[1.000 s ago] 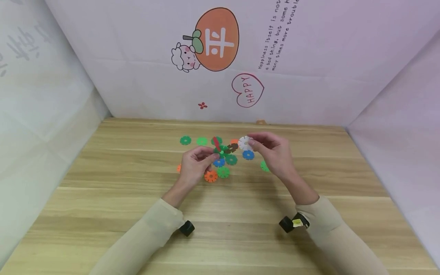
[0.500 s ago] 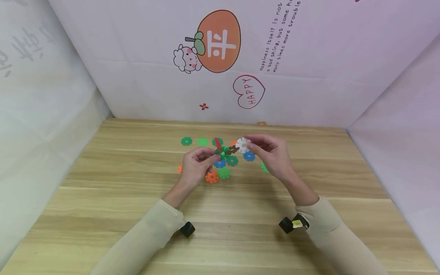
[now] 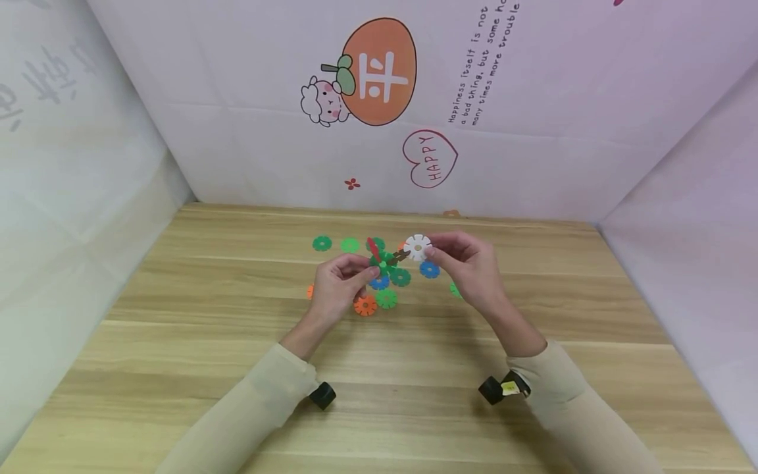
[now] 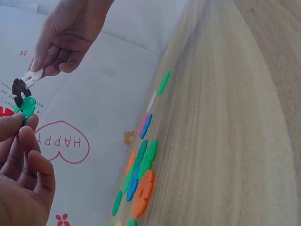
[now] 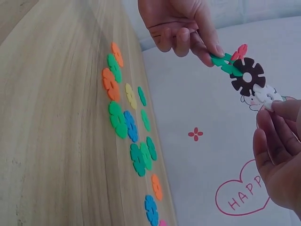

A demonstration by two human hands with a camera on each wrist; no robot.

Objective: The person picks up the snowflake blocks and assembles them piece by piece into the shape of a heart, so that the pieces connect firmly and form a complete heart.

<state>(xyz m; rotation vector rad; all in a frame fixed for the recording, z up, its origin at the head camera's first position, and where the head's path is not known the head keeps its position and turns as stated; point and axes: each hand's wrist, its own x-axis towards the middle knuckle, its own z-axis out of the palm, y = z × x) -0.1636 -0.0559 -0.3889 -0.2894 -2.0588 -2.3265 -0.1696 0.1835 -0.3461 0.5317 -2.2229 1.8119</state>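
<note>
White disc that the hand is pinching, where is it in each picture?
Head: the white disc is just right of the middle, in the right hand.
Left wrist: the white disc is at upper left, beside the brown disc.
Right wrist: the white disc is towards the right edge.
Shared landmark: the HAPPY heart.

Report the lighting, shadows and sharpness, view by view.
Head view: bright, soft shadow on the table beside the right sleeve, pinkish cast on the right-hand wall; left wrist view: dimmer, the backdrop bluish-grey; right wrist view: also dimmer, soft shadow across the table, upper left, slots on the brown disc fairly crisp.
</note>
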